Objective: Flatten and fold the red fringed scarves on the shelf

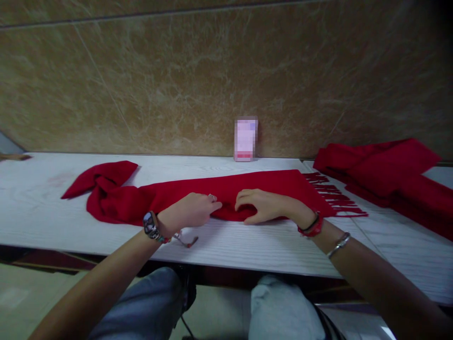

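A red scarf (279,184) lies stretched lengthwise along the white table, with a fringe at its right end and its left end bunched and twisted. My left hand (194,208) is closed at the scarf's near edge, around the middle, thumb and fingers pinching the cloth. It wears a ring, and a watch (151,225) is on that wrist. A short way to its right, my right hand (262,206) rests on the same edge with curved fingers, the thumb apart from them and a gap between. Part of the near edge is hidden under both hands.
More red cloth (385,177) lies folded on the right of the white table (240,245). A phone-like thing (245,139), its face blurred, leans upright against the brown tiled wall (177,85). The table's front edge runs just above my knees.
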Demonstrator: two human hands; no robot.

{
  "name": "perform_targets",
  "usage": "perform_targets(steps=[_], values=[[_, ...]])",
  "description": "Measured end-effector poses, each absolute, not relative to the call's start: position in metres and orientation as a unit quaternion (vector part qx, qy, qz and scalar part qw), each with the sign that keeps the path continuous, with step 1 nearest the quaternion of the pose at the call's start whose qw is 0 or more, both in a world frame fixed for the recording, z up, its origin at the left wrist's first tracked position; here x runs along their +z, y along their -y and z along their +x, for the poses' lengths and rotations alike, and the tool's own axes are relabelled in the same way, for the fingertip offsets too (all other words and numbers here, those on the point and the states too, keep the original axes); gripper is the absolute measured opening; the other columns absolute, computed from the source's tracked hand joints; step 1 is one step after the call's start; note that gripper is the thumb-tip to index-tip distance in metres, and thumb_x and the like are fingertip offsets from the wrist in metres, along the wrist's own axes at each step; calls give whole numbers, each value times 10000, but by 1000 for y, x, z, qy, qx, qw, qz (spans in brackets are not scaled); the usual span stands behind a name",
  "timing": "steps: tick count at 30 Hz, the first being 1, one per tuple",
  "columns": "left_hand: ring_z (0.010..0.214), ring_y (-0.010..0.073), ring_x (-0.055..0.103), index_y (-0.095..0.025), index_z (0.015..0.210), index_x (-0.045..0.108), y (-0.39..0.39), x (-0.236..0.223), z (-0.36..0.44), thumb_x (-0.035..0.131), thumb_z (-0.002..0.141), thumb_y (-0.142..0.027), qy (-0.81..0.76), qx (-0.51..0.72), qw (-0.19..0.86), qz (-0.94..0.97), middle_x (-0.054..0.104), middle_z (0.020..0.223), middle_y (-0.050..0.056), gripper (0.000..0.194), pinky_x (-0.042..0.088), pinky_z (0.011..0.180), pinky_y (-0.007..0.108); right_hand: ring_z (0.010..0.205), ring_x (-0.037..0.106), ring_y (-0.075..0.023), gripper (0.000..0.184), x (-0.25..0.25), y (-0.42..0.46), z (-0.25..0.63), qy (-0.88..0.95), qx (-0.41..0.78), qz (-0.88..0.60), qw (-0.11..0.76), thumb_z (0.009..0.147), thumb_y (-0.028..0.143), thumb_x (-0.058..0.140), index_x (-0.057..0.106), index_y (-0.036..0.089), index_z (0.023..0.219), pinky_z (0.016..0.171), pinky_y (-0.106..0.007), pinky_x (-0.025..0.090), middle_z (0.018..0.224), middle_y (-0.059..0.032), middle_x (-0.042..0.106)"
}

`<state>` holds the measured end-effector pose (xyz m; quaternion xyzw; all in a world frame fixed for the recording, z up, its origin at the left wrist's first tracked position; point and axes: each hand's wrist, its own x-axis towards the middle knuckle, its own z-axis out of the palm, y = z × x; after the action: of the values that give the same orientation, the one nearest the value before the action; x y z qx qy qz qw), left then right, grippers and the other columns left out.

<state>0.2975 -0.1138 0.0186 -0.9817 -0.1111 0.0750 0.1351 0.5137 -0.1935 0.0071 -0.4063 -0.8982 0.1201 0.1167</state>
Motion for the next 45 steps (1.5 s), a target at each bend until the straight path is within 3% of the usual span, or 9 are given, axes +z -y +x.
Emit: perform_targets(steps=[10, 16, 22, 26, 31, 41, 45], values=[[826, 185, 594, -152, 984, 522, 114, 10, 296, 409, 839, -99, 123, -1, 154, -980, 589, 963, 89, 191, 478, 620, 271, 873, 568, -204, 257, 9, 199, 503, 873, -44, -485, 31, 748, 124, 536, 600, 146, 996, 733, -305, 438, 949, -93, 622], [810, 172, 591, -154, 960, 535, 124, 5, 303, 454, 844, -95, 57, -32, 159, -985, 588, 911, 73, 154, 478, 665, 279, 854, 582, -207, 221, 12, 212, 510, 842, -68, -536, -13, 744, 172, 574, 626, 165, 959, 717, -301, 444, 941, -90, 631], [876, 191, 578, -145, 966, 559, 123, -1, 304, 489, 817, -58, 63, -34, 171, -983, 591, 938, 89, 187, 481, 685, 286, 910, 567, -243, 241, -18, 239, 523, 789, -156, -593, 42, 758, 112, 541, 638, 133, 977, 815, -384, 442, 997, -137, 635], [896, 201, 576, -143, 1014, 557, 125, -3, 305, 483, 814, -47, 86, -31, 184, -979, 589, 990, 109, 234, 481, 688, 294, 972, 563, -231, 321, -35, 244, 533, 797, -149, -579, 87, 788, 66, 481, 613, 124, 1075, 839, -381, 454, 1073, -140, 624], [859, 180, 577, -148, 969, 567, 133, -1, 310, 472, 836, -82, 51, -57, 172, -982, 592, 920, 89, 176, 469, 682, 276, 1072, 524, -210, 337, -37, 244, 538, 822, -122, -541, 126, 818, 125, 497, 575, 180, 1141, 893, -403, 424, 1134, -104, 606], [847, 184, 547, -159, 955, 557, 138, -1, 310, 499, 831, -112, 14, -69, 203, -977, 583, 906, 71, 145, 437, 613, 260, 922, 616, -188, 221, -35, 244, 542, 827, -108, -510, 212, 801, 112, 519, 662, 179, 956, 839, -386, 443, 967, -84, 686], [867, 182, 536, -177, 1019, 542, 140, -9, 310, 481, 850, -148, 15, -88, 208, -974, 576, 947, 73, 182, 427, 649, 272, 975, 586, -190, 256, -32, 246, 534, 832, -105, -501, 215, 807, 127, 517, 622, 171, 1036, 866, -390, 425, 1027, -88, 664]])
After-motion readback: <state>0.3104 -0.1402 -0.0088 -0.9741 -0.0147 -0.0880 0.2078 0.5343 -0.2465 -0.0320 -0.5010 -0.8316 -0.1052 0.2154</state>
